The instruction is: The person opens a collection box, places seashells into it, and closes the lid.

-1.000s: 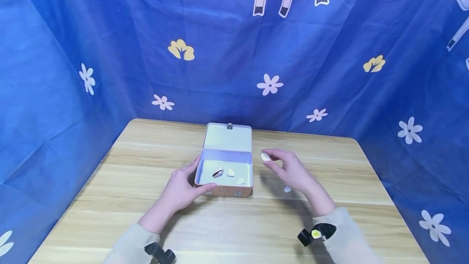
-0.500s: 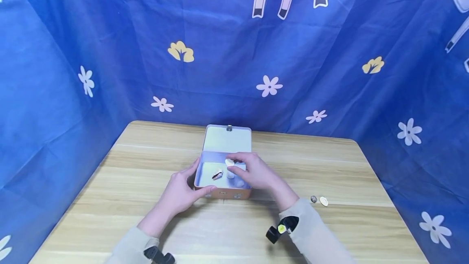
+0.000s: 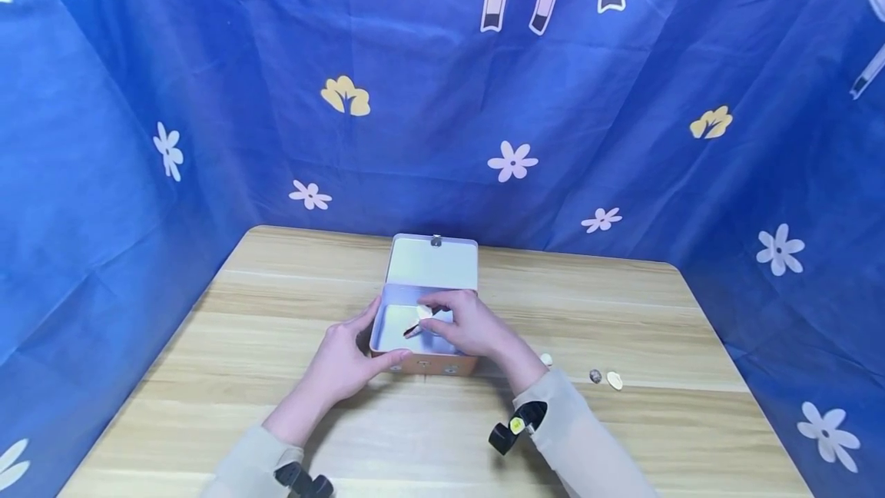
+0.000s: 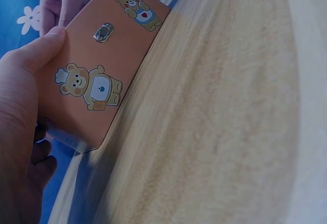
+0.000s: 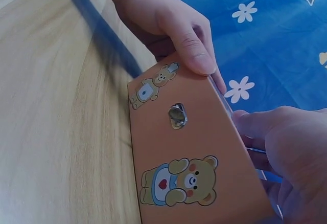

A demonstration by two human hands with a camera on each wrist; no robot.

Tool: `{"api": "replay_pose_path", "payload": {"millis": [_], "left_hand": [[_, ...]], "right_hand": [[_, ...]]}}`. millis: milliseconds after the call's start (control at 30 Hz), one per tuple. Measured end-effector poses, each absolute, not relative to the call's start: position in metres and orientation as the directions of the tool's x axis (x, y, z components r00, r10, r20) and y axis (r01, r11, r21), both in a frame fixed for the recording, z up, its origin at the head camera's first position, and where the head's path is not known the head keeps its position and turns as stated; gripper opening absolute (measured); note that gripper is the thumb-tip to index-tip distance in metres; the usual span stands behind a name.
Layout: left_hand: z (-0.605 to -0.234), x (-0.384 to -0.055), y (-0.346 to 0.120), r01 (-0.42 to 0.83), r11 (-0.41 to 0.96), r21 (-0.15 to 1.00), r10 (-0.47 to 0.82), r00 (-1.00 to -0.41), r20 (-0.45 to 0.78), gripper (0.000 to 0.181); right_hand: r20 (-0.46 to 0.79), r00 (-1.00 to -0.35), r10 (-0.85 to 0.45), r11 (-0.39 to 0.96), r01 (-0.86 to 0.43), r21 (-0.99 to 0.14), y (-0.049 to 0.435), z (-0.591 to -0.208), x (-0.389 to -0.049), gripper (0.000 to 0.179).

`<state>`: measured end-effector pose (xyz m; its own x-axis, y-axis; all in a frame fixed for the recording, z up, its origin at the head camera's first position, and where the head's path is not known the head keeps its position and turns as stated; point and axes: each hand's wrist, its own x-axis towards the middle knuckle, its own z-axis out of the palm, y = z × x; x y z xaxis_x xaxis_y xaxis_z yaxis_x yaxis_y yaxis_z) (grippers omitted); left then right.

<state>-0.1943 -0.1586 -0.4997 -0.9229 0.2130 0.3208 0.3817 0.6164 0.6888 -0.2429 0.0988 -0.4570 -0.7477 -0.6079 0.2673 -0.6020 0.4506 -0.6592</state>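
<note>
Though unclear inside, one box [image 3: 439,365], two hands [image 3: 346,352] [image 3: 472,323]

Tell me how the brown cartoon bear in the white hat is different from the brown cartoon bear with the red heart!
The brown cartoon bear in the white hat has its head covered; the brown cartoon bear with the red heart is bareheaded.
The hat bear has a blue tummy mark; the heart bear's is red.
Both are printed on the front of the orange rectangular box.
</note>
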Motion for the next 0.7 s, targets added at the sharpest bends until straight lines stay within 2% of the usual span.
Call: {"api": "replay_pose_path", "payload": {"millis": [467,700], "left_hand": [[-0.5005,-0.1933,-0.1570,0.380,0.627,0.680,0.210,-0.923,0.323,0.112],[-0.5033,-0.1948,-0.1572,0.379,0.624,0.683,0.211,-0.924,0.319,0.110]], "right_hand": [[0.219,-0.772,-0.596,0.486,-0.564,-0.667,0.0947,-0.4616,-0.2436,0.037],[0.256,-0.772,-0.582,0.454,-0.570,-0.685,0.1027,-0.4590,-0.2417,0.039]]}}
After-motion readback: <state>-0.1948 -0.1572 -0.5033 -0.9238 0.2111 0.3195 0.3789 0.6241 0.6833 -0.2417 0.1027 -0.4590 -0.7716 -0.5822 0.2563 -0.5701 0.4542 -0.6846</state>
